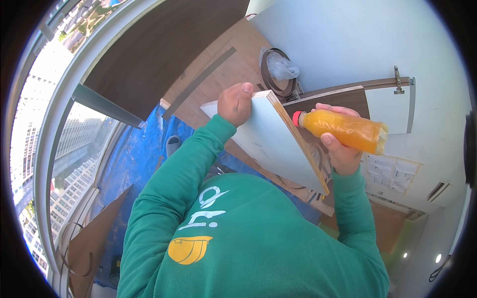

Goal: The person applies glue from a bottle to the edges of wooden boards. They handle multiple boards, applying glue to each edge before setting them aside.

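My left hand (235, 105) is closed on the top edge of a white plywood panel (268, 144), which stands tilted in front of me. The panel's raw edge (294, 136) faces right and looks yellowish-brown along its length. In my right hand (343, 153) lies a clear plastic bottle (344, 130) of orange-yellow liquid, held almost level. Its red cap (297, 118) points left, close to the panel's edge. I cannot tell whether the cap touches it.
A wooden work board (223, 69) lies beyond, with a roll of brown edge strip (278, 87) and a plastic bag (280, 67) on it. Blue sheeting (144, 149) covers the floor. A window frame (49, 149) stands left; a hinged white panel (390, 109) leans right.
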`<state>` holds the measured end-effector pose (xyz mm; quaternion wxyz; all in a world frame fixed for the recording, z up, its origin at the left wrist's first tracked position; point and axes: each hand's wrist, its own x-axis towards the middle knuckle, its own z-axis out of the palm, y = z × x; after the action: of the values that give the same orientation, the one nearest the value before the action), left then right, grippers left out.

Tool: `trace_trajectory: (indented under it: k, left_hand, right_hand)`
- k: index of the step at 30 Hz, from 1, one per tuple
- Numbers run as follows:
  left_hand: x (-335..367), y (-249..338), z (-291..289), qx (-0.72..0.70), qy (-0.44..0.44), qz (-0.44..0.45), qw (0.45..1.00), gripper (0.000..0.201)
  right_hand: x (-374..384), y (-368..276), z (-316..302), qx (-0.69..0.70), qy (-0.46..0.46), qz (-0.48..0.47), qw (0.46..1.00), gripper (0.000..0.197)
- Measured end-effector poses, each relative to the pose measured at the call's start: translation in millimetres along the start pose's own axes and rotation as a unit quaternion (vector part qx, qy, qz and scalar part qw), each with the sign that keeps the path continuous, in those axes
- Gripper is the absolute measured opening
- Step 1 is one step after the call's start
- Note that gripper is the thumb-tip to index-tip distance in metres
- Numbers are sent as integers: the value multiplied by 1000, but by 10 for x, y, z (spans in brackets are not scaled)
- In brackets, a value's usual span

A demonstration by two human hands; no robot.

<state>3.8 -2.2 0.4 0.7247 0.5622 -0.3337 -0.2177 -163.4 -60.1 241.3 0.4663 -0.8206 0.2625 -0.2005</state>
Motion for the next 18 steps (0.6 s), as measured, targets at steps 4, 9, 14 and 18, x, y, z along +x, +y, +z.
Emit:
trace_trajectory:
  k: [4, 9, 14, 18]
  left_hand:
    - [-6, 38, -15, -9, 3, -3, 1000, 57]
    - [-11, 37, -2, -16, 5, -1, 1000, 58]
    - [6, 27, -19, -5, 0, -4, 1000, 60]
    - [0, 44, -20, -18, 0, -2, 1000, 60]
  right_hand:
    - [28, 52, 34, -4, -19, 11, 1000, 51]
    - [314, 32, 219, -12, -14, 3, 1000, 49]
    - [333, 33, 126, -41, -48, -8, 998, 48]
    - [85, 74, -64, -17, -48, 24, 998, 48]
